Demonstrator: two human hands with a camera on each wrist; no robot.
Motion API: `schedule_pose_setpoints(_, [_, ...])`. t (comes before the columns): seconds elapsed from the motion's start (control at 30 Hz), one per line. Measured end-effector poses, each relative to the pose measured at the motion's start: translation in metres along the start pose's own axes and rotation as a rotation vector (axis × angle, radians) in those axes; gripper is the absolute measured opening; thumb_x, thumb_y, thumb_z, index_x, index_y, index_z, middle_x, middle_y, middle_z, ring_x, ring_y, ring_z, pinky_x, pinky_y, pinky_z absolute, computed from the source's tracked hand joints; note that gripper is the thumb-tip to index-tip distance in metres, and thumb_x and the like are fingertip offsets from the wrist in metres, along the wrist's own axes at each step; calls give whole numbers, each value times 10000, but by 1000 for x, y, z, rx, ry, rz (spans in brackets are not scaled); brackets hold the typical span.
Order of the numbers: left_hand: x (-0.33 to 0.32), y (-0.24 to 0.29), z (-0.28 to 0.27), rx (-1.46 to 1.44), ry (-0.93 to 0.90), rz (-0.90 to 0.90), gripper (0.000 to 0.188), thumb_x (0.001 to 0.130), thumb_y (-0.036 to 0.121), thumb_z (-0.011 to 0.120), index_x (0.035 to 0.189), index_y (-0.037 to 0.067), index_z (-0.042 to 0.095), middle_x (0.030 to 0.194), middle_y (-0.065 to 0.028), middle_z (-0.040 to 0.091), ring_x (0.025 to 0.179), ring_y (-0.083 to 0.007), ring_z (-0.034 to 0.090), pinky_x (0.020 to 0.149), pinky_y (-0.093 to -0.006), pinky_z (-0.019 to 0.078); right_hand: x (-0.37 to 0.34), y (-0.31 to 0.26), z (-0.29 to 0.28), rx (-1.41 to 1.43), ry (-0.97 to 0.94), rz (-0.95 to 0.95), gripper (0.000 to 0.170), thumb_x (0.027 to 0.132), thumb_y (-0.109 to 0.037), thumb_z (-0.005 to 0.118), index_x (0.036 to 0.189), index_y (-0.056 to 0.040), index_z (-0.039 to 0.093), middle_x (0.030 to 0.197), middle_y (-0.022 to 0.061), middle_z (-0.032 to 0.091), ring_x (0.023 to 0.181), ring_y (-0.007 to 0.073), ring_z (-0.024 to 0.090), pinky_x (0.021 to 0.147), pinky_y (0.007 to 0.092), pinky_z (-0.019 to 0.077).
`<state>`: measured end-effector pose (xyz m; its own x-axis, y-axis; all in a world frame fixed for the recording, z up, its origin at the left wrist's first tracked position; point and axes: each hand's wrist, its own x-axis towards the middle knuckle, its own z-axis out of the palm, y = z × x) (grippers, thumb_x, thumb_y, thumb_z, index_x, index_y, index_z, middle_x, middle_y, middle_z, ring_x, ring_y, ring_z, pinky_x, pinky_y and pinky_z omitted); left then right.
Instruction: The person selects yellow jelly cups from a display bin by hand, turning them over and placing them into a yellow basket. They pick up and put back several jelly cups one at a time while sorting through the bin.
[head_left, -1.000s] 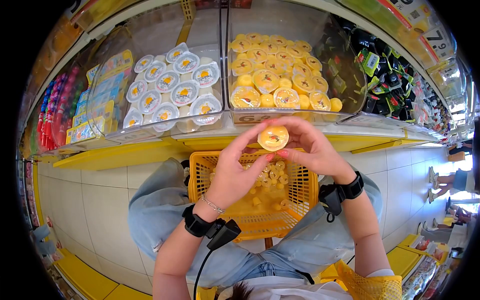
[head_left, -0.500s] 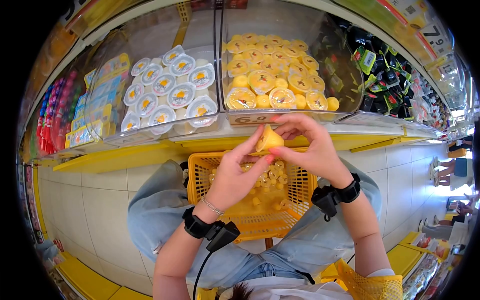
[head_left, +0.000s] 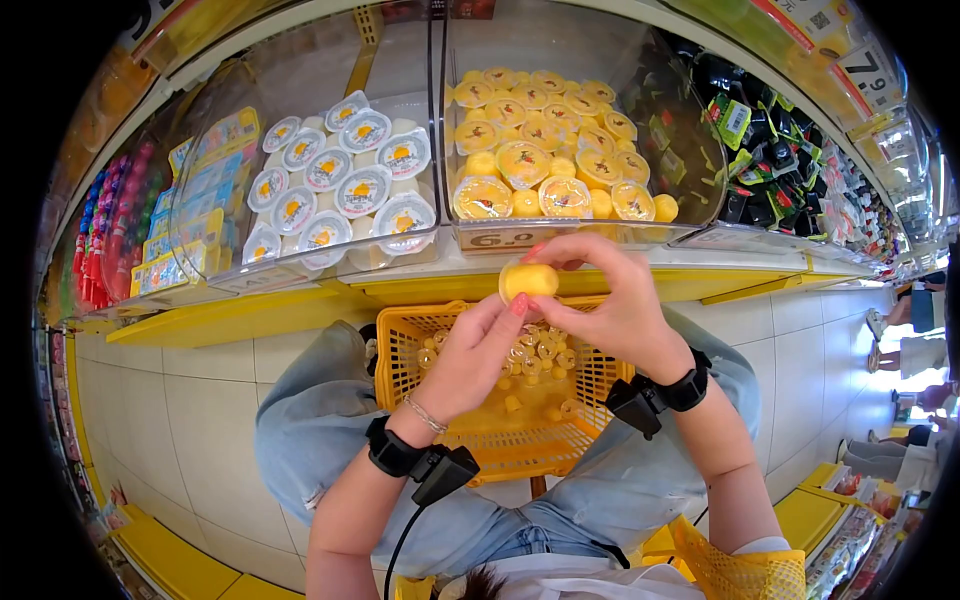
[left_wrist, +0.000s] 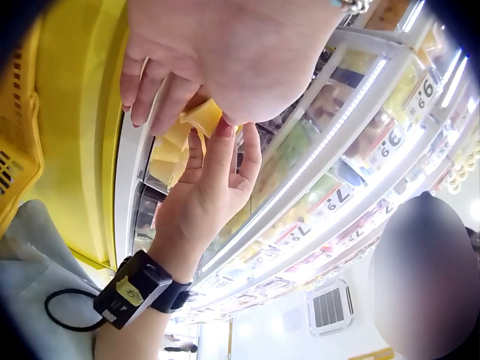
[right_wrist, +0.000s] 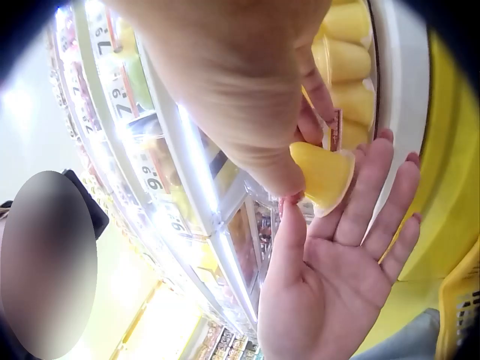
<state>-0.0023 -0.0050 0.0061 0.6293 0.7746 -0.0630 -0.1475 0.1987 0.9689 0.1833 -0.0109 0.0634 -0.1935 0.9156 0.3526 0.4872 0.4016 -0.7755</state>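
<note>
A yellow jelly cup (head_left: pixel 532 281) is held up in front of the shelf edge, over the basket. Its rounded body faces the head camera, and the lid is turned away. My left hand (head_left: pixel 465 350) pinches it from the left, thumb on the near side; in the right wrist view the other fingers stretch out almost straight behind the rim. From the right, my right hand (head_left: pixel 622 305) pinches the same cup (right_wrist: pixel 324 176) between thumb and fingers. Below both hands stands a yellow plastic basket (head_left: pixel 400 350) with several small jelly cups (head_left: pixel 548 350) inside.
Behind the hands, a clear bin wall (head_left: pixel 590 232) fronts piled yellow jelly cups (head_left: pixel 530 160). To the left sits a bin of white-lidded cups (head_left: pixel 335 165), and to the right, dark packets (head_left: pixel 765 150). The basket stands between my jeans-clad knees (head_left: pixel 320 410).
The jelly cup has been turned over: its printed lid faced the camera, then its side, and now its rounded body. Both hands shifted slightly and kept hold of it.
</note>
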Motion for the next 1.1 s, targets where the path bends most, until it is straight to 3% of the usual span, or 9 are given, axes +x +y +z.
schedule_pose_setpoints(0.17, [0, -2, -4, -98, 8, -71, 512, 1046, 391, 332, 1313, -14, 497, 1248, -123, 600, 1151, -193, 572, 969, -321, 452, 0, 3, 4, -24, 3, -68, 328, 735, -94, 775, 1035, -42, 653, 1032, 95, 688, 918, 256, 650, 803, 331, 520])
schedule_pose_setpoints(0.27, [2, -3, -3, -187, 20, -42, 486, 1046, 390, 346, 1264, 2, 542, 1167, -55, 619, 1028, -121, 582, 875, -262, 469, -1, 5, 8, 19, -17, -77, 339, 733, -104, 781, 1048, -60, 663, 1041, 96, 689, 919, 270, 645, 816, 342, 513])
schedule_pose_setpoints(0.47, [1, 1, 1, -177, 95, -15, 433, 1044, 348, 385, 1229, -1, 561, 1110, -60, 643, 1003, -119, 584, 860, -257, 461, 3, 1, 1, 6, -38, -126, 324, 738, -104, 783, 1040, -62, 674, 1073, 89, 693, 952, 247, 651, 839, 334, 510])
schedule_pose_setpoints(0.57, [-2, 13, -2, 137, 74, 33, 455, 1049, 358, 349, 1243, 3, 558, 1184, -90, 626, 1080, -176, 593, 930, -301, 451, 10, -4, -8, -4, 22, -162, 325, 724, -98, 793, 1024, -53, 677, 1062, 85, 701, 945, 232, 664, 834, 322, 516])
schedule_pose_setpoints(0.67, [-1, 18, -1, 89, 74, 50, 405, 1046, 323, 375, 1185, 8, 588, 1123, -72, 646, 1040, -152, 598, 910, -284, 450, 14, -5, -19, 55, 51, -148, 317, 722, -22, 787, 1007, -9, 650, 1020, 127, 697, 1007, 241, 667, 902, 356, 509])
schedule_pose_setpoints(0.77, [0, 19, 1, 39, 86, 64, 375, 1042, 288, 398, 1127, -16, 600, 1086, -78, 656, 1017, -138, 588, 888, -276, 442, 19, -6, -25, 74, 148, -174, 298, 723, -73, 791, 1001, -46, 686, 1035, 88, 716, 896, 162, 674, 777, 276, 520])
schedule_pose_setpoints(0.9, [1, 14, 1, 70, 92, 50, 354, 1039, 273, 408, 1128, -9, 603, 1090, -78, 660, 1035, -145, 597, 895, -276, 447, 26, -1, -38, 79, 285, -163, 297, 735, -81, 794, 1006, -32, 683, 1043, 84, 714, 850, 114, 654, 757, 253, 510])
schedule_pose_setpoints(1.1, [1, 9, 1, 107, 74, 48, 341, 1037, 281, 414, 1130, 18, 610, 1106, -75, 665, 1045, -152, 618, 887, -272, 458, 42, 15, -57, -1, 423, -20, 289, 774, -100, 783, 1024, -11, 667, 1010, 62, 700, 872, 112, 651, 778, 243, 515])
